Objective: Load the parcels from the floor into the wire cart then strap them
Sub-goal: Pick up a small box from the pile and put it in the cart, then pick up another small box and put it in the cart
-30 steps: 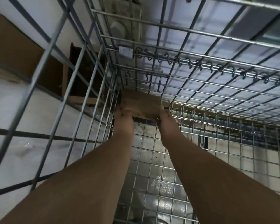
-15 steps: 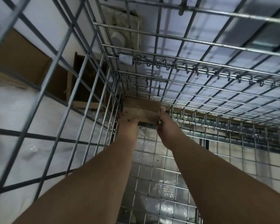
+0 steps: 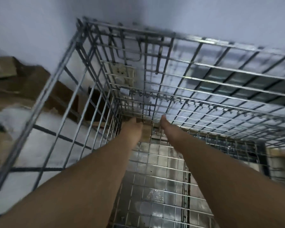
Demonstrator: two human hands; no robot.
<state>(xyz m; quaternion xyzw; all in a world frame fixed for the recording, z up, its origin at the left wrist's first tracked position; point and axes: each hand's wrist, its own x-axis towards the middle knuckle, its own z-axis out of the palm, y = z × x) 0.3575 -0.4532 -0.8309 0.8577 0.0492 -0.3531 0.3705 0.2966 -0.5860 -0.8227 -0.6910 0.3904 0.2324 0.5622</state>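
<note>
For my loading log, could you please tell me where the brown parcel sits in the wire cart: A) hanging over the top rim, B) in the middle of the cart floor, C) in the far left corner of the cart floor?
C: the parcel lies in the wire cart's far left corner, between the left hand and right hand.

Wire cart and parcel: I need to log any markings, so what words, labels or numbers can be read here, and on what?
None can be read.
Small pale tag on the wire cart: too blurred to show any text.
Brown parcel between the hands: no print visible.
</note>
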